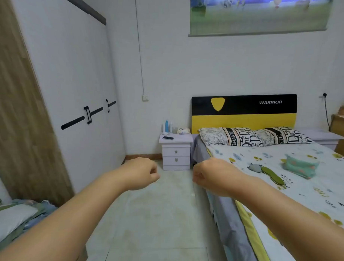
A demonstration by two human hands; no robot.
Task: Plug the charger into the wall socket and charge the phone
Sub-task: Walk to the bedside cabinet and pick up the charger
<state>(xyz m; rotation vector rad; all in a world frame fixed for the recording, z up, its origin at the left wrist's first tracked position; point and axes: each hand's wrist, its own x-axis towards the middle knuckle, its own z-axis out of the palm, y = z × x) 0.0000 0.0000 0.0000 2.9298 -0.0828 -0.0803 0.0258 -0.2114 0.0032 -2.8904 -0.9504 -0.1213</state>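
Observation:
A dark phone (pixel 168 138) lies flat on the white bedside cabinet (pixel 176 152) at the far end of the room. Behind it, a white charger with its cable (pixel 182 130) rests by the headboard. A white wall socket (pixel 145 97) sits on the wall above and left of the cabinet. My left hand (pixel 141 173) and my right hand (pixel 209 177) are stretched out in front of me over the floor, both curled into loose fists with nothing in them, well short of the cabinet.
A white wardrobe (pixel 78 94) lines the left wall. The bed (pixel 285 175) with a yellow and black headboard fills the right side. Bottles (pixel 167 126) stand at the cabinet's back. Tiled floor (pixel 160 209) runs between wardrobe and bed. A black plug (pixel 324 95) hangs in a far-right socket.

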